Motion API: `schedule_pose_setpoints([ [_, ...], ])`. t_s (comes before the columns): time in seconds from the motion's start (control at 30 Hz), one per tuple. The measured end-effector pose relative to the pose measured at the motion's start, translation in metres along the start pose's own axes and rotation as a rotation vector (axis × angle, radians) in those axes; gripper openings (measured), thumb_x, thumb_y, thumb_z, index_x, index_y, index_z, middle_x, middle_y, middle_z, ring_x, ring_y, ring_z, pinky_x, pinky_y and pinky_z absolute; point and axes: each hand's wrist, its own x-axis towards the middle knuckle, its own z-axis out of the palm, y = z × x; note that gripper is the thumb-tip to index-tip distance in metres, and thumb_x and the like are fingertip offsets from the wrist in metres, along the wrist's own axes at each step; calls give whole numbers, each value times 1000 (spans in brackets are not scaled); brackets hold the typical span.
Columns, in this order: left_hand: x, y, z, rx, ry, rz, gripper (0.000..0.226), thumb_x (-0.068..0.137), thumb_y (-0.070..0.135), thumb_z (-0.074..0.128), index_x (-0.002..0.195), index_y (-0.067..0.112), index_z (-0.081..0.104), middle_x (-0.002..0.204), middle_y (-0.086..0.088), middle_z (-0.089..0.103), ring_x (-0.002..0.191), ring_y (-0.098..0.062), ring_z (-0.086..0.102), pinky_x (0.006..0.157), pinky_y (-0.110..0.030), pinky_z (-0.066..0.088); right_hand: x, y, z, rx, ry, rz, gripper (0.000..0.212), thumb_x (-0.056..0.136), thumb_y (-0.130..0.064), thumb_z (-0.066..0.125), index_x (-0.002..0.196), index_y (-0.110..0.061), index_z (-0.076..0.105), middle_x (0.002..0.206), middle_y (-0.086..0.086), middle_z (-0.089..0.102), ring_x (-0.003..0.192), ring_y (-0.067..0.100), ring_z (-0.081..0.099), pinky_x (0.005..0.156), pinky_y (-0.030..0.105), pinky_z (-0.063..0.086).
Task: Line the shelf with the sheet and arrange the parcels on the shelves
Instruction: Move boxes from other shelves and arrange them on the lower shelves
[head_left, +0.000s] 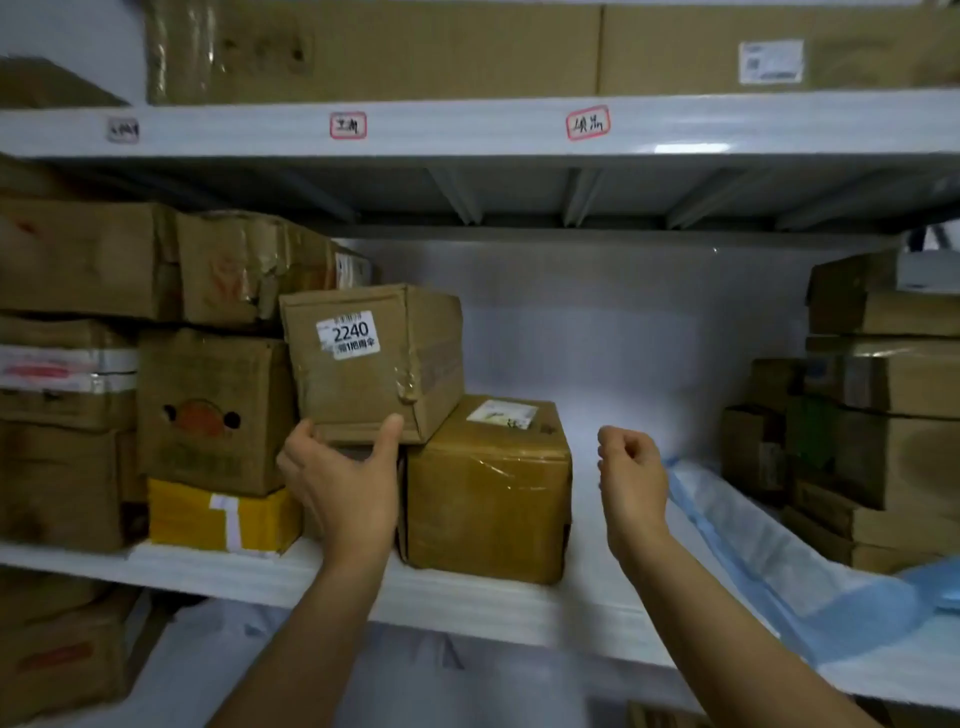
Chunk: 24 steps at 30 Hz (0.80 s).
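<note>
Shelf (467, 127): painted metal, pale grey, smooth, slight sheen along the front edge. Sheet (769, 551): thin blue-white plastic film, translucent, wrinkled, semi-glossy. Parcel marked 2240 (371, 364): matt brown corrugated cardboard, creased, clear glossy tape peeling at one corner, white paper label. Box beneath it (488, 488): cardboard wrapped in shiny clear tape, ripples catch the light. Yellow parcel (223, 517): smooth plastic mailer, white tape strip. Cartons on the left (213, 410): rough, dented, worn cardboard, dull finish.

"2240" on box label (347, 334)
</note>
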Motion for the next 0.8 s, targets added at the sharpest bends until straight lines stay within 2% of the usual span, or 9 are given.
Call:
schedule_pose_setpoints([
  [0.1, 24, 25, 11, 80, 22, -67, 107, 61, 51, 81, 143, 12, 25, 144, -12, 29, 133, -30, 29, 106, -47, 34, 19, -24, 25, -145, -52, -159, 17, 95, -28, 48, 94, -19, 63, 103, 7, 63, 88, 18, 57, 83, 36, 47],
  [0.17, 39, 30, 19, 92, 55, -132, 103, 66, 62, 72, 142, 10, 27, 145, -14, 29, 134, -33, 28, 107, -49, 31, 22, -42, 45, -206, -185, -267, 26, 97, -30, 45, 113, -20, 63, 119, 5, 59, 101, 16, 56, 93, 35, 46],
  [0.3, 61, 28, 25, 19, 102, -231, 91, 76, 67, 57, 139, 6, 31, 143, -18, 32, 131, -37, 33, 106, -54, 32, 5, -68, 90, -253, -593, -284, 48, 99, -41, 37, 143, -20, 39, 142, -2, 42, 132, 19, 40, 110, 37, 34],
  [0.4, 64, 28, 22, -9, 74, -230, 86, 80, 63, 55, 142, 8, 31, 145, -17, 33, 133, -37, 32, 106, -51, 31, -9, -75, 112, -251, -759, -199, 58, 99, -50, 29, 151, -25, 18, 153, 1, 29, 140, 24, 29, 114, 40, 26],
  [0.5, 61, 32, 18, 8, 1, -215, 83, 81, 62, 54, 145, 16, 30, 146, -14, 35, 134, -36, 28, 105, -49, 30, -20, -74, 123, -198, -770, -182, 61, 98, -54, 22, 152, -27, 14, 153, 2, 30, 138, 22, 33, 112, 38, 28],
  [0.6, 56, 38, 18, -26, -91, -215, 83, 78, 62, 58, 146, 25, 28, 145, -10, 33, 133, -37, 29, 106, -51, 31, -23, -76, 122, -127, -693, -191, 60, 94, -62, 17, 144, -32, 33, 145, 1, 42, 129, 19, 43, 107, 42, 37],
  [0.67, 51, 45, 17, -105, -149, -233, 81, 76, 62, 61, 143, 30, 30, 139, -9, 34, 125, -35, 38, 100, -51, 40, -22, -83, 112, -76, -662, -176, 43, 98, -55, 16, 118, -39, 51, 123, -3, 56, 110, 9, 53, 86, 28, 46],
  [0.73, 45, 54, 18, -215, -203, -278, 75, 76, 59, 64, 139, 32, 32, 133, -8, 37, 114, -31, 47, 87, -46, 49, -20, -89, 100, -50, -619, -154, 39, 100, -51, 16, 108, -40, 52, 105, -9, 59, 95, 3, 55, 72, 21, 43],
  [0.8, 40, 59, 20, -329, -268, -326, 73, 72, 59, 66, 133, 35, 33, 129, -7, 43, 107, -30, 53, 83, -47, 54, -19, -91, 90, -21, -561, -115, 46, 98, -56, 16, 119, -35, 52, 109, -6, 61, 99, 9, 57, 83, 30, 47],
])
